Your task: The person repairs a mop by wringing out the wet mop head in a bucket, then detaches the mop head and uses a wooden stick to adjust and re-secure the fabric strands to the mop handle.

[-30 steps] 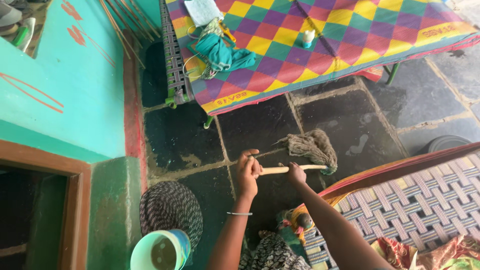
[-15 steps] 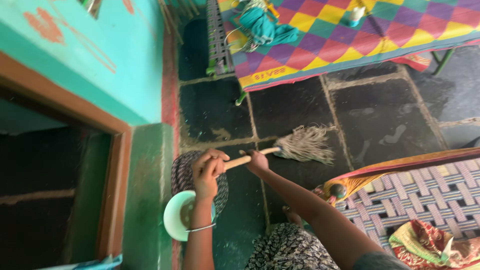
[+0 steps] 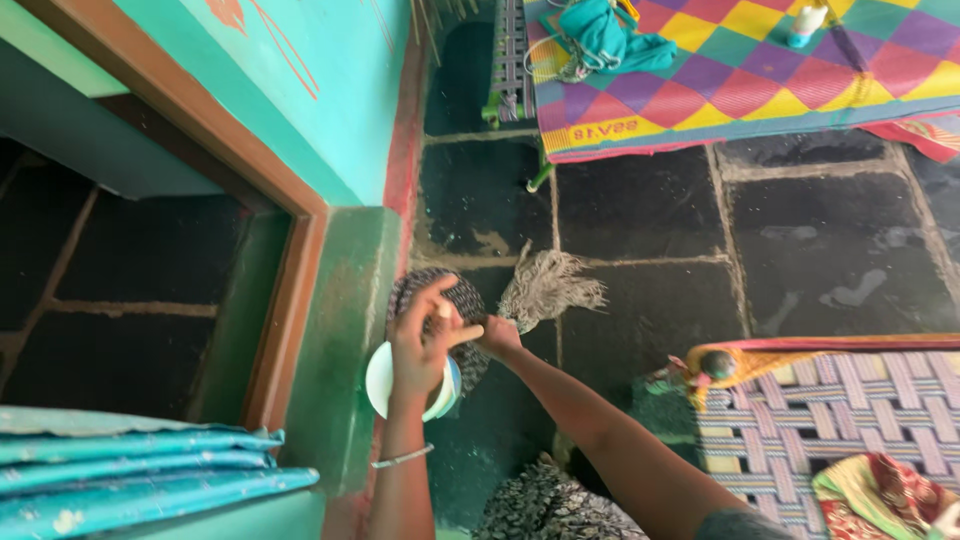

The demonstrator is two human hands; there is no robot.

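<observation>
Here: two hands, left hand (image 3: 420,345), right hand (image 3: 497,335), gripping one mop (image 3: 548,287).

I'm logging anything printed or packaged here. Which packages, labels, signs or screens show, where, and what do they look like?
Printed border label: edge of the checkered mat, top centre; yellow strip with red characters.
Small bottle: on the mat, top right; white and pale green, details too small to tell.
No signs or screens.

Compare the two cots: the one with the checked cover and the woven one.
The far cot is spread with a bright diamond-checked cover and carries a teal cloth; the near cot shows bare purple-and-white webbing. The far one's green leg is visible; the near one's legs are not. Both stand on the dark stone floor.
</observation>
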